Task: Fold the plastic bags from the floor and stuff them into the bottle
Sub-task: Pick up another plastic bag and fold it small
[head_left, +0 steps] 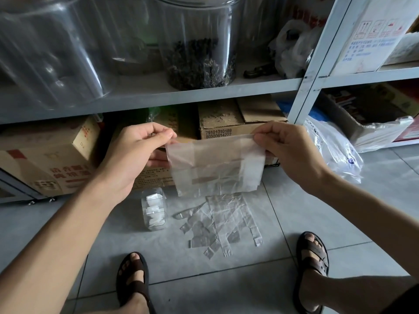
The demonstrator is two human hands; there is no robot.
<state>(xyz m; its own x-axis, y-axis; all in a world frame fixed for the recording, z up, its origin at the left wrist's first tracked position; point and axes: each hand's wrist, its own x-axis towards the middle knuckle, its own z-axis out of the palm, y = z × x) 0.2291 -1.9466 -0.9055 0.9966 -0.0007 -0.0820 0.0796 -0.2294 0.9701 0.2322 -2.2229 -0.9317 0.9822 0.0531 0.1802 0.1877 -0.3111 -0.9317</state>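
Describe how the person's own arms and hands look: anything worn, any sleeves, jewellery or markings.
The left hand and right hand are bare: no gloves, rings, watch or bracelets show. The left forearm and right forearm are uncovered as far as the frame's edges, with no sleeve on them. No tattoos or other markings are visible.

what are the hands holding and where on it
A plastic bag, pinched along its top edge: left hand at the left corner, right hand at the right corner.
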